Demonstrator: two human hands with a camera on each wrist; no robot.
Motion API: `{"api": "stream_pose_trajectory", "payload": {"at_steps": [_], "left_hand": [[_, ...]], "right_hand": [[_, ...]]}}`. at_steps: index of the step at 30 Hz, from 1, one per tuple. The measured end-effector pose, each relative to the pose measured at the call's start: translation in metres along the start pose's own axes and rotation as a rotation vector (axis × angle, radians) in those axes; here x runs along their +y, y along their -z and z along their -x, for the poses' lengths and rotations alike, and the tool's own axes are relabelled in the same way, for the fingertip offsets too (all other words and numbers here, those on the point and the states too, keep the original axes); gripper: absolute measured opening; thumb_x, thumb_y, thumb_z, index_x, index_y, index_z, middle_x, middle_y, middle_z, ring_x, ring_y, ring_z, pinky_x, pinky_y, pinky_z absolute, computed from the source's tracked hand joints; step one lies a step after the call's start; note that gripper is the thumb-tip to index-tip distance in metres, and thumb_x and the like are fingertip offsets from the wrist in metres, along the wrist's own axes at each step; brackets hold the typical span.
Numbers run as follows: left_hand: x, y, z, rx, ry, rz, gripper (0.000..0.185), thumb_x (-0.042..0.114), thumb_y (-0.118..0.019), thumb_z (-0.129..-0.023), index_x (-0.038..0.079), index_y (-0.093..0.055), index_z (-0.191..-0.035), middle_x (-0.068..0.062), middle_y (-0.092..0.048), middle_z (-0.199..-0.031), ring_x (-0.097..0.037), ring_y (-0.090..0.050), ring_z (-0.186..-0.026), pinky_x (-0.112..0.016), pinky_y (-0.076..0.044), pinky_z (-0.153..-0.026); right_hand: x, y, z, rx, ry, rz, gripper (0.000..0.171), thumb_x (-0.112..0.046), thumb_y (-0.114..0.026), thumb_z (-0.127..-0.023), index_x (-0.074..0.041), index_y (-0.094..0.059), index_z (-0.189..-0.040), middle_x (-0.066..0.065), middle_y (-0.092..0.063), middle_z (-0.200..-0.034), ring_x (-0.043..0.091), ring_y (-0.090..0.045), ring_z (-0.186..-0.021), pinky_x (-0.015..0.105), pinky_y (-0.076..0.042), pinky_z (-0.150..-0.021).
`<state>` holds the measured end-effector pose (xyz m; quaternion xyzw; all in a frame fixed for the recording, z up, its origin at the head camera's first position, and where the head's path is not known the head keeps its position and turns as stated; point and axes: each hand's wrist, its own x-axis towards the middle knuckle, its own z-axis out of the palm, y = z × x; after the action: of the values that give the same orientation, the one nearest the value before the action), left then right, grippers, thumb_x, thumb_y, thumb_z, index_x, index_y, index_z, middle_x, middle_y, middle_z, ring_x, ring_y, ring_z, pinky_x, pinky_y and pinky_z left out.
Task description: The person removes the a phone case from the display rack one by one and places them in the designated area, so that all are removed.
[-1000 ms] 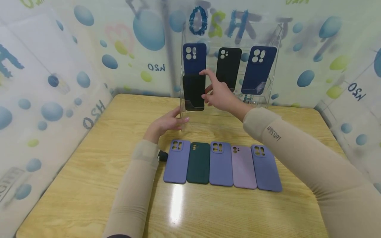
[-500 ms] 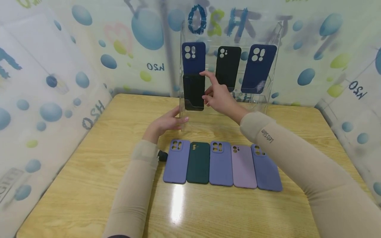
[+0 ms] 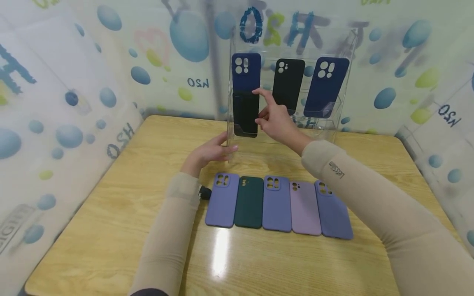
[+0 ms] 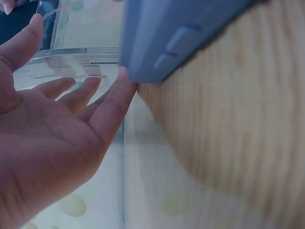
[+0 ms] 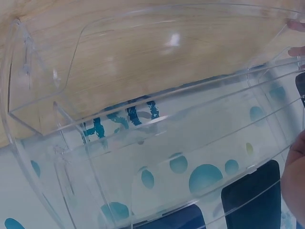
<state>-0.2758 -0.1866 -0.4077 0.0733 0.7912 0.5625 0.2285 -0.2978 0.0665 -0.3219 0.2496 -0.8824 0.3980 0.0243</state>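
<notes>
Fingers (image 3: 263, 92) of right hand (image 3: 275, 121) stretched toward black phone case (image 3: 245, 114) in middle row of clear display stand (image 3: 342, 49), upper centre of head view; index fingertip at case's top right corner, thumb by its right edge, not wrapped round it, so relaxed rather than gripping. Left hand (image 3: 211, 153) just below, centre of frame, fingers straight and loose against stand's lower left front edge, holding nothing; same flat palm (image 4: 52, 124) at left of left wrist view, fingertips on clear plastic. Black case upright in stand, lower left pocket, overlapping bottom of dark blue case (image 3: 245, 70) above. Further right on top row: another black case (image 3: 288, 84) and second dark blue case (image 3: 326, 86). Lower centre on wooden table (image 3: 111, 230): row of five cases side by side, purple (image 3: 221, 200), dark green (image 3: 249, 202), purple (image 3: 276, 203), lilac (image 3: 305, 207), purple (image 3: 333, 209).
</notes>
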Motion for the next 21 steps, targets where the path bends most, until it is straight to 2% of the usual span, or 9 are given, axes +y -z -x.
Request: {"api": "stream_pose_trajectory", "payload": {"at_steps": [5,12,17,21], "left_hand": [[-0.003,0.000,-0.002,-0.005,-0.005,0.014,0.083,0.031,-0.064,-0.108,0.025,-0.013,-0.173,-0.003,-0.010,-0.182,-0.036,-0.041,-0.156,-0.055,-0.046,-0.122],[-0.003,0.001,-0.002,-0.020,-0.009,0.014,0.080,0.029,-0.062,-0.109,0.024,-0.014,-0.173,-0.003,-0.008,-0.182,-0.035,-0.039,-0.157,-0.056,-0.045,-0.123],[-0.001,0.000,-0.002,-0.021,-0.004,0.016,0.078,0.029,-0.061,-0.109,0.026,-0.015,-0.173,-0.002,-0.008,-0.182,-0.035,-0.039,-0.157,-0.056,-0.045,-0.123],[-0.001,0.001,-0.002,-0.019,-0.004,0.017,0.080,0.031,-0.062,-0.109,0.026,-0.014,-0.173,-0.002,-0.007,-0.182,-0.036,-0.040,-0.157,-0.054,-0.045,-0.123]], "right_hand": [[-0.002,0.004,0.000,0.019,0.027,0.012,0.078,-0.006,-0.067,-0.104,-0.038,-0.028,-0.163,0.013,-0.074,-0.104,0.031,-0.076,-0.093,0.041,-0.060,-0.077],[-0.012,0.019,0.001,0.076,0.057,0.030,0.077,-0.004,-0.068,-0.102,-0.034,-0.031,-0.163,0.016,-0.075,-0.100,0.028,-0.076,-0.087,0.042,-0.062,-0.083],[-0.023,0.036,0.006,0.113,0.050,-0.022,0.078,-0.004,-0.068,-0.102,-0.038,-0.032,-0.161,0.015,-0.075,-0.099,0.023,-0.076,-0.084,0.033,-0.059,-0.074],[-0.029,0.049,0.013,0.137,0.046,-0.068,0.079,-0.002,-0.068,-0.102,-0.040,-0.032,-0.161,0.015,-0.072,-0.099,0.019,-0.073,-0.079,0.025,-0.059,-0.071]]}}
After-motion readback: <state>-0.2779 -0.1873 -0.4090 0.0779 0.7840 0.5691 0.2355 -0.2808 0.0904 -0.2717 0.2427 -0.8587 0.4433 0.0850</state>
